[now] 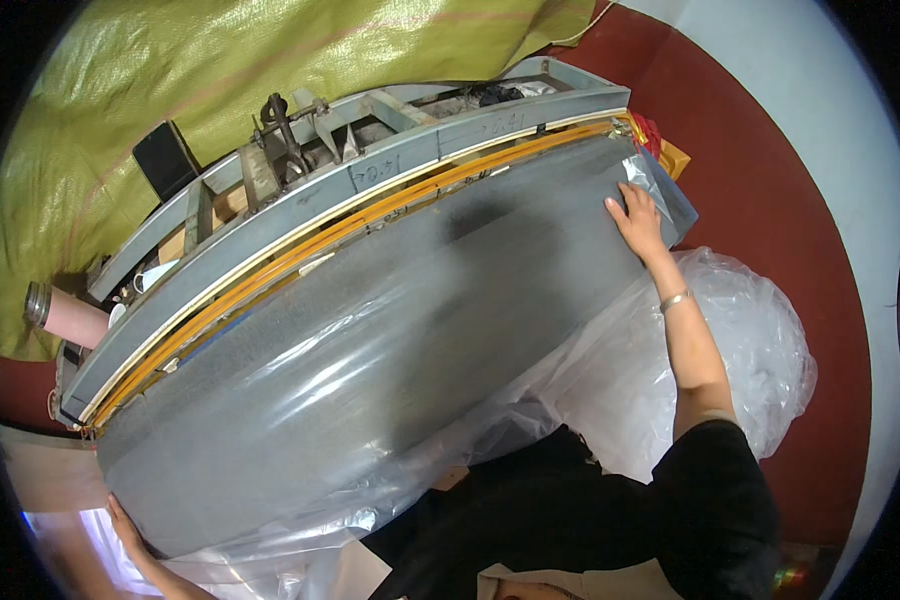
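Nearest, along the bottom of the frame, is the black shirt (570,510), and just beyond it clear plastic film (315,520) lies in loose folds along the near edge of a grey panel (300,420). The panel fills the middle of the frame, its long axis slanting from lower left to upper right, one end near each hand.

The left hand (125,525) is at the lower left, at the panel's left end, fingers pointing up and a little left; whether it grips the edge or only touches it, I cannot tell. The right forearm rises from the lower right, a bracelet (676,301) at the wrist. The right hand (642,220) lies palm down near the panel's upper-right end, fingers apart and pointing up and left, laid flat rather than curled round anything.

The panel is smooth and glossy, with white streaks of light left of centre and a dark shadow or reflection right of centre. To the right, more film swells into a crumpled heap over the red floor (820,400).

Along the panel's far edge run orange strips (370,215), then a grey metal frame (400,165) with a clamp (286,135) on it. At the far left stands out a tilted pink bottle (75,318); a yellow-green sheet (270,50) spreads across the upper left.
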`<state>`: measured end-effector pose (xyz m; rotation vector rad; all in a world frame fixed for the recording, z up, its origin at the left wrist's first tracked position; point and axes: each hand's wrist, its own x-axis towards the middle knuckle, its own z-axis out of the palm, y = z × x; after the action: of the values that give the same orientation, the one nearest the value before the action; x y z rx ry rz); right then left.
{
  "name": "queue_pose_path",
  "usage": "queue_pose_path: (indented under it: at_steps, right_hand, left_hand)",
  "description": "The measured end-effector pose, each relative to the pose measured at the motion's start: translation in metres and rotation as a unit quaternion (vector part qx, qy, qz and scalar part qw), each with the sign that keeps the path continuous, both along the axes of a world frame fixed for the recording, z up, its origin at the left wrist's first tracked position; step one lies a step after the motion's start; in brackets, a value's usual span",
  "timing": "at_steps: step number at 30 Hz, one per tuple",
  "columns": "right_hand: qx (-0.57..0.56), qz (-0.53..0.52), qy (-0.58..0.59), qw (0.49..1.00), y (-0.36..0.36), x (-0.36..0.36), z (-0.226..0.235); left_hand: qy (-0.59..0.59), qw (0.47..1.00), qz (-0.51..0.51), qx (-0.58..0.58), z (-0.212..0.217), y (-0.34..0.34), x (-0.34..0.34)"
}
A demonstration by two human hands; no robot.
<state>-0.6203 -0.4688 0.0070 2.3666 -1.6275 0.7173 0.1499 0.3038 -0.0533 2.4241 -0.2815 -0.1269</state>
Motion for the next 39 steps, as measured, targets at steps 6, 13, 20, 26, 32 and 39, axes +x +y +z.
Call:
queue_pose_path:
  at_steps: [6, 13, 20, 26, 32, 39]
  right_hand:
    - [0.209, 0.039, 0.019, 0.977, -0.036, 0.050, 0.011]
    - [0.213, 0.171, -0.066, 0.960, -0.042, 0.081, 0.033]
    - [0.260, 0.206, 0.013, 0.943, -0.166, 0.004, -0.016]
    - [-0.053, 0.257, -0.058, 0.963, -0.162, 0.050, 0.021]
    - [-0.017, 0.352, -0.049, 0.934, -0.047, 0.124, 0.026]
    - [-0.070, 0.400, -0.013, 0.914, -0.030, 0.133, 0.027]
  left_hand:
    - [0.004, 0.995, 0.090, 0.031, 0.018, 0.068, 0.019]
    - [-0.483, 0.804, 0.119, 0.325, 0.048, 0.115, -0.091]
    - [-0.302, 0.927, 0.223, 0.011, -0.028, 0.075, -0.366]
    - [-0.211, 0.835, 0.471, 0.191, -0.120, 0.216, -0.552]
    - [0.018, 0.712, 0.635, 0.299, -0.126, 0.309, -0.672]
    - [-0.067, 0.676, 0.697, 0.229, -0.080, 0.331, -0.703]
